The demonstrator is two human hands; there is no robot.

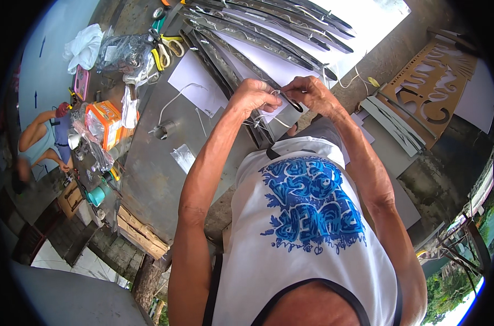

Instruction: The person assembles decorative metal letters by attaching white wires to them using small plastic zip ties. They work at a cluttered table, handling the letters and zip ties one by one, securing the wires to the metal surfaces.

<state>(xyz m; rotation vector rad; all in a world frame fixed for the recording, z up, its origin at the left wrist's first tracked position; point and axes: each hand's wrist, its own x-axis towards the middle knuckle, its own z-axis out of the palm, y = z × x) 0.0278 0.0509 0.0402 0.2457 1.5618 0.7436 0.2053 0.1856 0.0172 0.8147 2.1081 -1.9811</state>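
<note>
Pinching a thin white wire [277, 92]
I see the left hand [253, 99] and right hand [313, 96] squeezing it with their fingertips, by the near end of a long dark strip [252, 65]. Scissors [159, 42] lie farther left.

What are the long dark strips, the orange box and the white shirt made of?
The dark strips look like metal, maybe plastic: they're thin-edged with a dull shine. The orange box seems like printed cardboard, with flat sides and sharp corners. The white shirt is probably matte cloth, because it drapes softly.
</note>
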